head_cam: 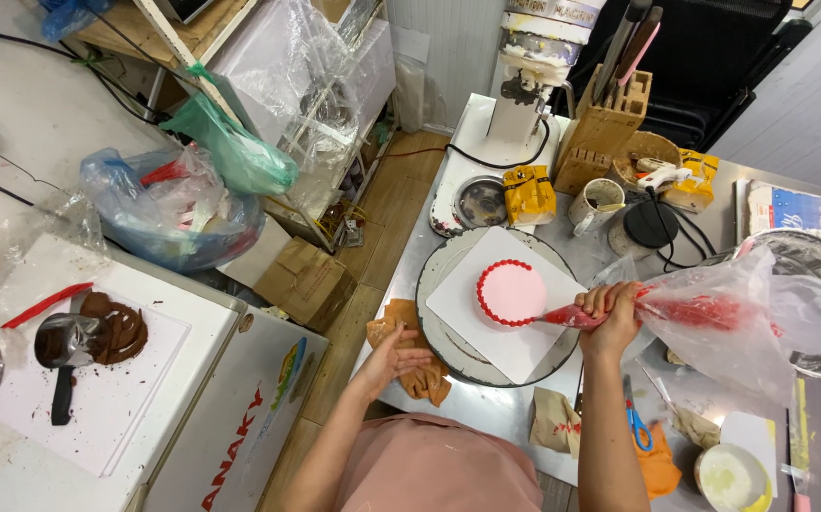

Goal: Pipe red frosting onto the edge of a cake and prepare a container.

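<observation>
A small round pink cake with a border of red dots sits on a white square board, which rests on a round turntable. My right hand squeezes a clear piping bag of red cream, its tip touching the cake's right lower edge. My left hand rests with fingers apart at the turntable's left rim, over a crumpled brown cloth.
On the steel counter: scissors with blue handles, a bowl of white cream, a mug, a knife block, a stand mixer, yellow packets. Left: a white freezer lid with chocolate shavings and a scraper.
</observation>
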